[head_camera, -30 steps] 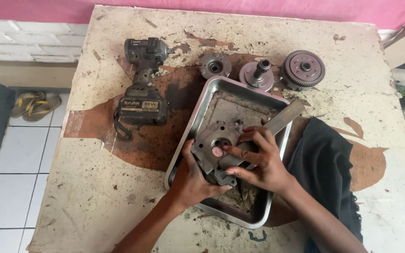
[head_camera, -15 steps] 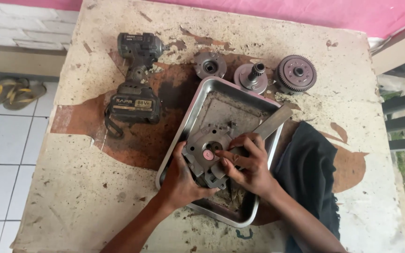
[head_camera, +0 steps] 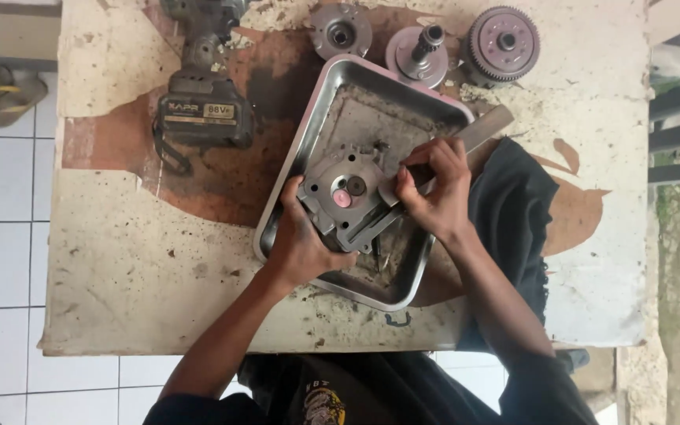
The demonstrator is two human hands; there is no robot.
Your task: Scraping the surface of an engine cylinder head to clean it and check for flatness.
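Note:
A grey engine cylinder head (head_camera: 349, 194) with two round valves on its face rests in a metal tray (head_camera: 326, 101) on a worn table. My left hand (head_camera: 301, 240) grips the head's lower left edge. My right hand (head_camera: 436, 187) is closed around a flat metal scraper (head_camera: 483, 129), whose tip presses on the head's right side while its far end sticks out over the tray's right rim.
A cordless impact wrench (head_camera: 201, 86) lies left of the tray. Three round clutch and gear parts (head_camera: 425, 49) sit along the table's far edge. A black cloth (head_camera: 509, 212) lies right of the tray. Sandals (head_camera: 0, 93) are on the tiled floor at left.
The view has shifted closer and lower over the tray. My hands stay on the cylinder head, and the right hand with the scraper has moved slightly along its edge.

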